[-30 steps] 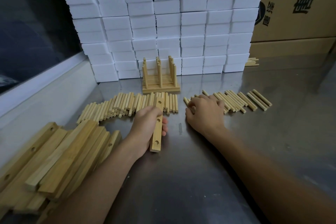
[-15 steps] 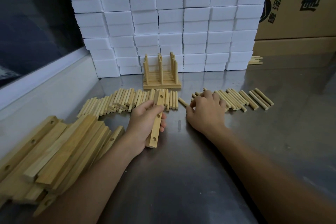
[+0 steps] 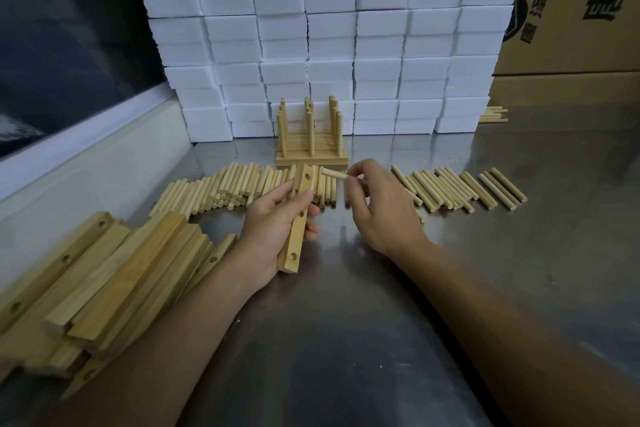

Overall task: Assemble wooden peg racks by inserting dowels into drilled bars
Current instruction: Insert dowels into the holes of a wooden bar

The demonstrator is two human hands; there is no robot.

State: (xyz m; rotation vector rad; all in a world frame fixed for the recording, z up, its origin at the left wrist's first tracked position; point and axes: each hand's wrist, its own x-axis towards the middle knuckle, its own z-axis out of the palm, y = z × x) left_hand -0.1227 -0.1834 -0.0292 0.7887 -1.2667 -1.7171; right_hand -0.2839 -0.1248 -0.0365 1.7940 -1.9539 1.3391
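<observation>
Wooden drilled bar [image 3: 297,222], held in the left hand [image 3: 277,229] above the steel tabletop [image 3: 346,340], tilted with its far end up and its three holes facing the viewer.

Head view. Risk, as a judgement: the dowel [image 3: 334,174] approaches the bar's top hole from the right at a slant; if it meets the hole off-axis it may jam or skid off the face. The pinch sits near the dowel's rear end, so a hard push could pivot it out of the grip and drop it among the loose dowels [image 3: 242,184] lying behind the bar. The bar is gripped only at mid-length, so sideways pressure at the top hole could twist it in the palm.

Fingers: the left fingers and thumb are curled round the bar's middle, clamped on it. The right hand [image 3: 377,208], just right of the bar, pinches the dowel between thumb and forefinger, remaining fingers loosely curled; the dowel tip lies near the top hole but apart from it. A finished rack [image 3: 311,156] stands behind the bar; spare bars [image 3: 121,270] are piled to its left.
</observation>
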